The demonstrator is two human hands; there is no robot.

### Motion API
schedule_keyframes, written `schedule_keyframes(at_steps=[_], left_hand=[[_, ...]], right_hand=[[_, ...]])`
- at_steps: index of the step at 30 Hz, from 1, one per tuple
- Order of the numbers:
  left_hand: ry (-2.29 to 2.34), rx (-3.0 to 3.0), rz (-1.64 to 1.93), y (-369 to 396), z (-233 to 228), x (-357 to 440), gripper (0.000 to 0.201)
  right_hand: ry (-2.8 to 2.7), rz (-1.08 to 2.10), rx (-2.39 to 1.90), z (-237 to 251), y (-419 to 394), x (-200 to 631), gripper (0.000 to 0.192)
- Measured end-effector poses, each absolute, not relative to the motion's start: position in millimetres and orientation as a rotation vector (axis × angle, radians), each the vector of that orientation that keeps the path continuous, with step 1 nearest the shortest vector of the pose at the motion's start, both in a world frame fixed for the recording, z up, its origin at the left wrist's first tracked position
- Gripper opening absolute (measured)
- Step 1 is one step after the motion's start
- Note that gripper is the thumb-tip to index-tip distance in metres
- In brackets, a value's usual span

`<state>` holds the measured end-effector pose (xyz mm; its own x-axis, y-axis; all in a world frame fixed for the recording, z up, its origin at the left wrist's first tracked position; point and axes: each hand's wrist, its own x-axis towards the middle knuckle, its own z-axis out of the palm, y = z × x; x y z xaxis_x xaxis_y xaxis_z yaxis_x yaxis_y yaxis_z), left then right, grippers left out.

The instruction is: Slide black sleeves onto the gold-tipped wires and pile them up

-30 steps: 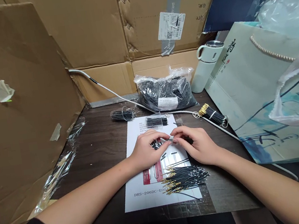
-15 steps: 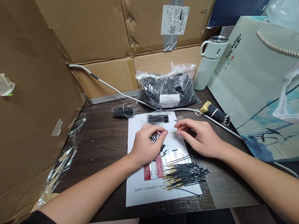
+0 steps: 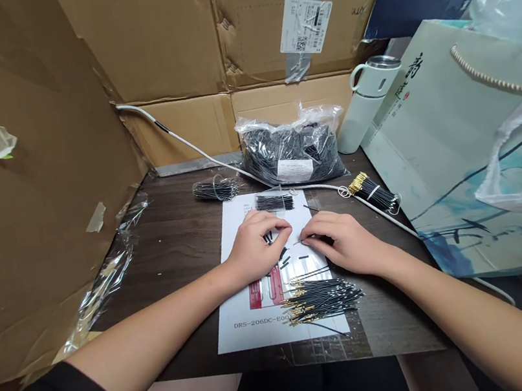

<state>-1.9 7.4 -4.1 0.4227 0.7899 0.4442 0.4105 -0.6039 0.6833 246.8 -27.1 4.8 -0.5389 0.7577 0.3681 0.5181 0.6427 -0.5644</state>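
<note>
My left hand [image 3: 257,245] rests over the printed sheet [image 3: 232,330], thumb and forefinger pinched together; anything between them is too small to make out. Across from it, my right hand [image 3: 346,240] pinches a thin wire, whose pale tip pokes out to the left of the fingertips. Short black tube pieces [image 3: 285,262] lie scattered on the sheet beside my left hand. Nearer to me is a loose pile of black wires [image 3: 323,298] with gold-coloured ends toward the left. Beyond my hands, a small clear tray [image 3: 274,202] holds black pieces.
A clear bag of black wires [image 3: 291,152] stands at the back, beside a pale green flask [image 3: 365,105]. Tied wire bundles lie at the left [image 3: 215,190] and right [image 3: 374,193]. A white cable [image 3: 194,145] crosses the desk. A paper bag [image 3: 450,147] stands at right, cardboard [image 3: 37,209] at left.
My right hand has moved slightly left and down, and its fingers are closer together. Its fingertips have dropped below those of my left hand. The view has tilted slightly.
</note>
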Motion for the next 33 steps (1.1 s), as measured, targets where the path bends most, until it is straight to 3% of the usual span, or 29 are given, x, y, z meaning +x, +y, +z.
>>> schedule_keyframes(at_steps=[10, 13, 17, 33], left_hand=[[0.938, 2.395, 0.934, -0.4, 1.4, -3.7, 0.006], [0.798, 2.48, 0.863, -1.7, 0.1, -4.9, 0.014], [0.699, 2.527, 0.811, -1.2, -4.6, -5.8, 0.006], [0.958, 2.025, 1.026, 7.2, -0.9, -3.4, 0.008]], right_hand=[[-2.169, 0.49, -1.329, 7.8, -23.7, 252.8, 0.007], [-2.103, 0.479, -1.289, 5.5, -22.9, 250.1, 0.007], [-2.066, 0.435, -1.202, 3.6, -22.7, 246.7, 0.01], [-1.955, 0.433, -1.04, 14.2, -33.2, 239.8, 0.011]])
